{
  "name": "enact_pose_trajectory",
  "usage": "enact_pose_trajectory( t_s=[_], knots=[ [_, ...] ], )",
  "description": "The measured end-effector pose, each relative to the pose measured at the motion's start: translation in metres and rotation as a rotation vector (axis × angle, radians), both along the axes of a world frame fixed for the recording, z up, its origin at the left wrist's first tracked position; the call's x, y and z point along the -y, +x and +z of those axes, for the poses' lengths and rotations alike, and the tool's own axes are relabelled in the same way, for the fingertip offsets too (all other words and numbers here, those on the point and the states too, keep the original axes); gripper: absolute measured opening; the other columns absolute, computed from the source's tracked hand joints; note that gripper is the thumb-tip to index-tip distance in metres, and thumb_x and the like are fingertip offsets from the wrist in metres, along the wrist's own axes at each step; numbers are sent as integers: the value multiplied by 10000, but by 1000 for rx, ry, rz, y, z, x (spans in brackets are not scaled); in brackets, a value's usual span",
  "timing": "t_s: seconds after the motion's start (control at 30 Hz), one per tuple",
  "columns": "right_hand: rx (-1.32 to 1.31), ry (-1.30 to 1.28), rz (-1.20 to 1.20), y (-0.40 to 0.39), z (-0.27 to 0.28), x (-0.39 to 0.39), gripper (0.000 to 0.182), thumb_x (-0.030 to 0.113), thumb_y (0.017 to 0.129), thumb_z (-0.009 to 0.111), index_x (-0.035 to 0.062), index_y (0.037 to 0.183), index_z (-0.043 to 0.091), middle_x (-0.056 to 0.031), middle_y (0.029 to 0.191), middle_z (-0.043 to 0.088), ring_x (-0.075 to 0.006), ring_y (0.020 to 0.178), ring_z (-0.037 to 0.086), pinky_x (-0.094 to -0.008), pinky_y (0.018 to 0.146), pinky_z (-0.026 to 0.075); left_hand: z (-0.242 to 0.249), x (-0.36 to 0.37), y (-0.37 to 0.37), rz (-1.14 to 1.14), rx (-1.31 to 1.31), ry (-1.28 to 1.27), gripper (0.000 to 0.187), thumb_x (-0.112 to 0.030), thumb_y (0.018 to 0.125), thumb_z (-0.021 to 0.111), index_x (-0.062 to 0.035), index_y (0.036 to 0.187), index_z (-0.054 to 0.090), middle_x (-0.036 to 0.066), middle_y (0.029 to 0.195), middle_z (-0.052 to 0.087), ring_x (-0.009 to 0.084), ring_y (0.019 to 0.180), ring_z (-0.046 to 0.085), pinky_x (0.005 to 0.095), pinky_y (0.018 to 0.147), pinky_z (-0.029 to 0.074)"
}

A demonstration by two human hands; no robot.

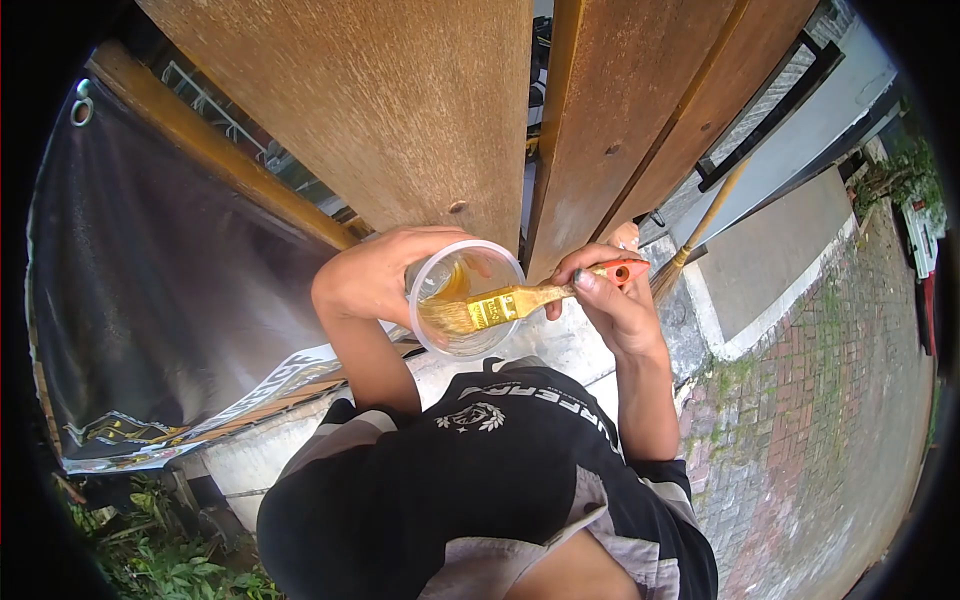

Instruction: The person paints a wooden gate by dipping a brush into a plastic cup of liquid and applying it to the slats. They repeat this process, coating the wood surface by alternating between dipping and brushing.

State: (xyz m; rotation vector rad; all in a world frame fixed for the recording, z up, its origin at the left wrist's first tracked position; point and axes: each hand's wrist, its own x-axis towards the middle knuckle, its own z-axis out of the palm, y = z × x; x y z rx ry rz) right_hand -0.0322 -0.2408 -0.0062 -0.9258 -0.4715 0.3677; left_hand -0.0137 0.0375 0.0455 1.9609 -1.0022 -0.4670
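My left hand (pixel 375 275) is wrapped round a clear plastic cup (pixel 440 345) with some yellowish liquid in it. In my right hand (pixel 615 300) is a paintbrush (pixel 492 308), held by its handle, which has a red end. The brush lies nearly level across the cup's mouth, its pale bristles over the opening and against or near the far left rim. Behind the hands stand brown wooden boards (pixel 400 100), with a dark gap between them. My left fingers are partly hidden behind the cup.
A dark banner (pixel 170 270) hangs at the left beside a wooden rail. At the right are a broom (pixel 715 220), a grey slab with a pale border (pixel 770 260) and brick paving (pixel 800 400). Green plants (pixel 160 550) grow at the lower left.
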Motion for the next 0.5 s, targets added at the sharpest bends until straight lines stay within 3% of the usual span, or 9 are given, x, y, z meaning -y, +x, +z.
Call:
enact_pose_trajectory(
  t_s=[0.27,0.43,0.47,0.5],
  knots=[
    [-145,148,-94,1,-19,4,223,158,926,621,-52,1000,638,-137,884,657,-251,717,630,-368,713,506,3,2,-1,6,-41,-21,854,-254,570,925,-2,1290,543,120,1190,612,221,1114,581,339,951,448],
    [-158,372,-153,-3,-35,33,217,220,934,593,9,962,637,-114,880,653,-248,694,609,-373,664,465,-1,2,-2,14,-145,-84,879,-249,598,920,-15,1339,508,118,1248,598,228,1141,572,352,976,437],
    [-202,312,-332,-7,-36,36,221,267,950,545,64,979,628,-95,754,644,-156,635,557,-340,647,421,-2,0,-1,22,-139,-77,902,-249,610,917,-21,1368,483,119,1265,593,238,1148,569,357,986,433],
    [-155,354,-338,-5,-42,44,211,257,950,546,71,993,636,-74,732,636,-150,644,551,-340,656,424,-21,-13,-158,-6,-149,-68,902,-249,610,917,-21,1368,483,119,1265,593,238,1148,569,357,986,433]
  ],
)
